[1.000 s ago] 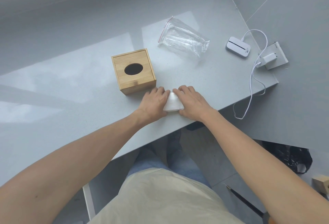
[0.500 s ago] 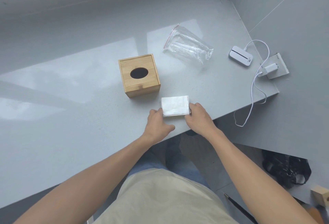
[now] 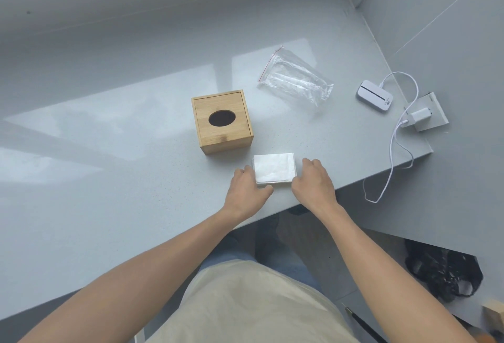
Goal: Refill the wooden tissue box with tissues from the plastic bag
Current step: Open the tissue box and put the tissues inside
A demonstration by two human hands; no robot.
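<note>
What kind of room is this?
Probably a home or office corner: a glossy grey countertop meets plain grey walls, a white charger sits plugged into a wall socket, and a square wooden tissue box stands there.

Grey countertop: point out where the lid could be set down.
The widest bare patch of the grey countertop lies left of the square wooden tissue box. Another runs behind the box and the clear plastic zip bag. The front right is crowded: the white tissue stack, both hands, white charger, cable.
</note>
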